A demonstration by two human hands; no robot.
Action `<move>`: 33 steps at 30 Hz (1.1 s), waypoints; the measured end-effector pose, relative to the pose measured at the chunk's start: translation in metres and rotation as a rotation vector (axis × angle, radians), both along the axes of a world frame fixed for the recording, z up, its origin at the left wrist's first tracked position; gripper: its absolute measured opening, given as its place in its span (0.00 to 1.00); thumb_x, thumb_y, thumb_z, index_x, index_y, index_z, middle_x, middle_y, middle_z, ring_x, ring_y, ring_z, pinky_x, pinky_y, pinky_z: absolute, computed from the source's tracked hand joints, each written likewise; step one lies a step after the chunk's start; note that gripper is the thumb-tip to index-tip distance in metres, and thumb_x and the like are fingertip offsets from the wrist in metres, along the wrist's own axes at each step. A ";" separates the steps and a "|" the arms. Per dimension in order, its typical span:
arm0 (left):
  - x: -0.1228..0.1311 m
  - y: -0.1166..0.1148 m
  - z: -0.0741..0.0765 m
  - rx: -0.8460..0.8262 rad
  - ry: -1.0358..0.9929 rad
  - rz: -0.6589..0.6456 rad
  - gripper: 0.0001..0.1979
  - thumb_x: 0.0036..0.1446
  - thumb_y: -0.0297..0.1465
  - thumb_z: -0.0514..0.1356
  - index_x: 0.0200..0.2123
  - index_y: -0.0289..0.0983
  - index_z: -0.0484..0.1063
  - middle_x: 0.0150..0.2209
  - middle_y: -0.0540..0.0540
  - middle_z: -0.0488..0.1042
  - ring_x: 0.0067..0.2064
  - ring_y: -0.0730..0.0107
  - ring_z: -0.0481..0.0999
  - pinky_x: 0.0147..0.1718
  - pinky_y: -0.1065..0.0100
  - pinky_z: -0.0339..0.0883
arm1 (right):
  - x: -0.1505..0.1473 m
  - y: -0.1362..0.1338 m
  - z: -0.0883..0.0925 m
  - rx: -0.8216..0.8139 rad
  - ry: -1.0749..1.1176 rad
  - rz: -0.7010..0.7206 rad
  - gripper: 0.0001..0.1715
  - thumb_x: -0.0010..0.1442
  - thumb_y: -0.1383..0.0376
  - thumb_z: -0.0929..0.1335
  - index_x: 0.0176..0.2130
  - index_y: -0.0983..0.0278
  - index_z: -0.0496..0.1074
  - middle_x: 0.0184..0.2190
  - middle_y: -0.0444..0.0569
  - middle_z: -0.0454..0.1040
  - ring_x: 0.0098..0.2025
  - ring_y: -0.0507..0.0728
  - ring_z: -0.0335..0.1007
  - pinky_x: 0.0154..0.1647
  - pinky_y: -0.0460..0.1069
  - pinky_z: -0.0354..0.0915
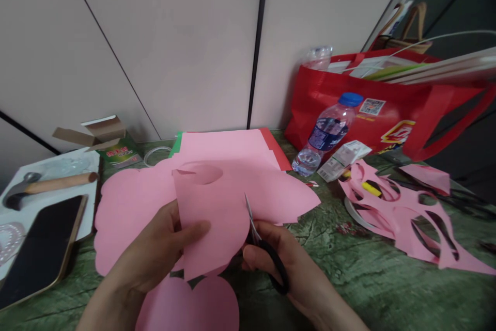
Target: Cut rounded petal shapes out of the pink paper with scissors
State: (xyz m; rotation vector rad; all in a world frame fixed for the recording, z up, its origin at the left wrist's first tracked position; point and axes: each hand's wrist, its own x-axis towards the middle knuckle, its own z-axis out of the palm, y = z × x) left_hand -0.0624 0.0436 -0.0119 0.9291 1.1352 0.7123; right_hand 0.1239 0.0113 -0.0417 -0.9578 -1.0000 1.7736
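Observation:
My left hand (166, 243) is closed on a sheet of pink paper (213, 222), the thumb on top and the fingers behind. The sheet's right side has a curved cut edge, and an oval opening shows near its top. My right hand (287, 264) grips black-handled scissors (267, 253), their blades pointing up and away at the sheet's right edge. Beneath the held sheet, more pink paper is spread, including a scalloped piece (127, 202) on the left. A rounded pink cutout (189, 305) lies closest to me.
At left, a hammer (58, 184) and a phone (42, 243) rest near a small open box (112, 140). On the right are pink paper scraps (411, 217), a water bottle (325, 135), a small white carton (343, 160) and a full red bag (337, 83). A wall stands behind the green table.

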 end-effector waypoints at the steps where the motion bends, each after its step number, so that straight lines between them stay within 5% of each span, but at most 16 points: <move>1: 0.000 0.000 0.000 0.000 0.000 0.004 0.22 0.47 0.31 0.65 0.47 0.33 0.67 0.31 0.43 0.79 0.30 0.66 0.75 0.27 0.69 0.68 | 0.000 0.000 0.000 0.003 -0.002 0.001 0.16 0.44 0.55 0.74 0.23 0.64 0.69 0.18 0.41 0.64 0.22 0.50 0.54 0.23 0.46 0.53; 33: 0.001 0.000 0.000 0.010 0.003 0.022 0.22 0.46 0.30 0.66 0.45 0.32 0.68 0.30 0.44 0.78 0.29 0.68 0.74 0.26 0.70 0.67 | 0.000 -0.001 0.000 0.015 0.006 -0.014 0.14 0.44 0.58 0.73 0.22 0.66 0.70 0.17 0.41 0.64 0.21 0.49 0.54 0.21 0.45 0.51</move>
